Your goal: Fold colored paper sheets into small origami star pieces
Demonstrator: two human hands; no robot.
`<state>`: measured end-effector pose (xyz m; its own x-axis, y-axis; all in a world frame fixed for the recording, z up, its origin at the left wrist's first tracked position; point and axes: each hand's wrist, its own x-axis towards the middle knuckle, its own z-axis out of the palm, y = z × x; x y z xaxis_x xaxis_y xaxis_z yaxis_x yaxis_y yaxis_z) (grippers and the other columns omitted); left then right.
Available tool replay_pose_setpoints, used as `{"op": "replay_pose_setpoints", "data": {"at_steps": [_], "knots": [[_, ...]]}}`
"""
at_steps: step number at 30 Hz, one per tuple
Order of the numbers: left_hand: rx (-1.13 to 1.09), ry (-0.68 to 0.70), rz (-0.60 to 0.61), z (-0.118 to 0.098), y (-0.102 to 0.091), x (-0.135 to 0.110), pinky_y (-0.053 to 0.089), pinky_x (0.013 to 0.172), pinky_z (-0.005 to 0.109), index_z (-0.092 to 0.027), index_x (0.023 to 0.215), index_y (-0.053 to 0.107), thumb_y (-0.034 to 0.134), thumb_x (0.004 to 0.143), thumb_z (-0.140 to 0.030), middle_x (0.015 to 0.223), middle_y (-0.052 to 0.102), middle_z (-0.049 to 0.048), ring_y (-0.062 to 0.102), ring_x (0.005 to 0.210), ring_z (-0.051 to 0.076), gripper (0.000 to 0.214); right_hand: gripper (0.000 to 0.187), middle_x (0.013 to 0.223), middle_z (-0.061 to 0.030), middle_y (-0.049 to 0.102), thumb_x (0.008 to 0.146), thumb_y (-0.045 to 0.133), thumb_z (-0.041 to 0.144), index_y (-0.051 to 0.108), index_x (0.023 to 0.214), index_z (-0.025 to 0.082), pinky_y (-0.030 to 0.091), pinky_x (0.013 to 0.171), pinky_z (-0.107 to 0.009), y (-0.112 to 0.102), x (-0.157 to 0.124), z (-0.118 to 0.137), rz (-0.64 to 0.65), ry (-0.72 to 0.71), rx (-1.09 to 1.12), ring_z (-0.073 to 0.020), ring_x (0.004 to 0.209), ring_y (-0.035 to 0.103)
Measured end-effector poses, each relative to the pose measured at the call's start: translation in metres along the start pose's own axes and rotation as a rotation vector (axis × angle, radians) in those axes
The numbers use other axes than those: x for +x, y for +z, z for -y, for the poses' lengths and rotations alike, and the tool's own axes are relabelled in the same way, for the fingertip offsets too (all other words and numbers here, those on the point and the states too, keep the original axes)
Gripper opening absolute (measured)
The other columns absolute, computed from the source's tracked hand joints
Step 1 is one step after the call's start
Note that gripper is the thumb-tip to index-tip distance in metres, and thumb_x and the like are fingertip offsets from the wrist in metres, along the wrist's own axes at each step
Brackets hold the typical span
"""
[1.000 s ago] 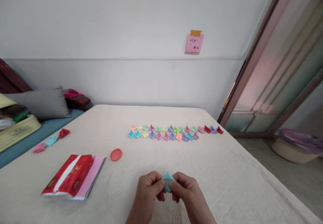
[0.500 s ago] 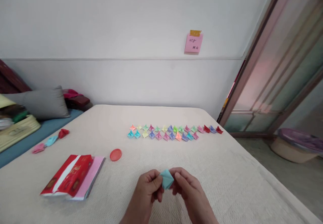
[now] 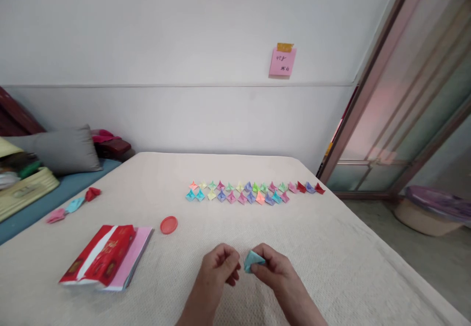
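Note:
My right hand (image 3: 274, 269) pinches a small folded piece of light blue-green paper (image 3: 253, 261) between thumb and fingers, just above the cloth-covered table. Close to its left side is my left hand (image 3: 221, 267), fingers curled and thumb pressed to them, with nothing visible in its grip. A narrow gap separates the left fingertips from the paper. Beyond both hands, several small folded paper pieces (image 3: 251, 197) in many colours stand in two rows.
A red packet (image 3: 106, 255) lies on pink paper sheets (image 3: 134, 257) at left. Nearer the middle is a round red lid (image 3: 169, 225). Red (image 3: 92, 193), blue (image 3: 74, 204) and pink (image 3: 56, 215) pieces sit by the left edge. A pink note (image 3: 282, 62) is taped to the wall.
The left hand has let go of the folded paper and drawn slightly away. My right hand now holds the paper alone, a little further right and turned to another angle.

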<state>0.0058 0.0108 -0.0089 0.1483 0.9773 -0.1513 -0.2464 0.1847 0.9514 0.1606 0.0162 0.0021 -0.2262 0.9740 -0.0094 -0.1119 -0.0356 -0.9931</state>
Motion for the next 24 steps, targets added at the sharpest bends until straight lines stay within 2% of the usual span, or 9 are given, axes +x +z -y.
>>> {"op": "replay_pose_setpoints", "data": {"at_steps": [2, 4, 10, 13, 17, 24], "knots": [[0.017, 0.081, 0.008, -0.002, -0.003, 0.002, 0.038, 0.054, 0.022, -0.015, 0.078, 0.060, 0.068, 0.071, -0.025, 0.065, 0.059, -0.0013, 0.051, 0.058, 0.011, 0.015, 0.007, 0.056, 0.0035, 0.057, 0.068, 0.060, 0.012, 0.059, 0.064, 0.018, 0.037, 0.056, -0.025, 0.001, 0.001, -0.003, 0.008, 0.049, -0.053, -0.0136, 0.057, 0.053], [0.005, 0.115, 0.043, -0.001, -0.003, 0.003, 0.038, 0.054, 0.022, -0.015, 0.080, 0.060, 0.070, 0.065, -0.017, 0.064, 0.058, -0.0029, 0.050, 0.058, 0.010, 0.018, 0.007, 0.054, 0.0044, 0.056, 0.066, 0.058, 0.010, 0.058, 0.065, 0.017, 0.037, 0.053, -0.025, 0.003, 0.001, -0.006, 0.015, 0.081, -0.051, -0.0125, 0.053, 0.052], [-0.006, 0.074, -0.019, 0.002, 0.004, 0.004, 0.031, 0.047, 0.021, -0.015, 0.065, 0.057, 0.063, 0.060, -0.009, 0.050, 0.052, -0.0059, 0.043, 0.046, 0.008, 0.010, 0.009, 0.053, 0.0035, 0.058, 0.063, 0.067, 0.015, 0.058, 0.064, 0.016, 0.038, 0.051, -0.023, 0.009, 0.001, -0.006, -0.068, 0.081, 0.127, -0.0110, 0.050, 0.050], [-0.054, 0.064, -0.059, -0.002, 0.005, 0.002, 0.032, 0.048, 0.021, -0.016, 0.065, 0.056, 0.061, 0.061, -0.009, 0.052, 0.055, -0.0048, 0.045, 0.048, 0.008, 0.009, 0.007, 0.058, 0.0012, 0.062, 0.063, 0.069, 0.014, 0.063, 0.067, 0.015, 0.038, 0.054, -0.023, 0.013, 0.001, -0.005, -0.080, 0.070, 0.191, -0.0112, 0.055, 0.051], [-0.102, 0.058, -0.073, -0.007, 0.005, -0.001, 0.032, 0.049, 0.020, -0.016, 0.065, 0.056, 0.061, 0.063, -0.007, 0.054, 0.054, -0.0054, 0.044, 0.049, 0.008, 0.010, 0.003, 0.054, 0.0021, 0.059, 0.066, 0.068, 0.017, 0.065, 0.065, 0.015, 0.036, 0.052, -0.022, 0.017, 0.000, -0.009, -0.131, 0.059, 0.141, -0.0100, 0.051, 0.048], [-0.117, 0.088, -0.032, 0.005, 0.006, -0.001, 0.034, 0.047, 0.021, -0.015, 0.067, 0.064, 0.063, 0.066, -0.011, 0.053, 0.055, -0.0044, 0.045, 0.048, 0.009, 0.004, 0.005, 0.049, 0.0046, 0.052, 0.062, 0.066, 0.014, 0.063, 0.059, 0.016, 0.031, 0.044, -0.020, 0.022, -0.002, -0.013, -0.232, 0.015, 0.131, -0.0089, 0.048, 0.040]]}}
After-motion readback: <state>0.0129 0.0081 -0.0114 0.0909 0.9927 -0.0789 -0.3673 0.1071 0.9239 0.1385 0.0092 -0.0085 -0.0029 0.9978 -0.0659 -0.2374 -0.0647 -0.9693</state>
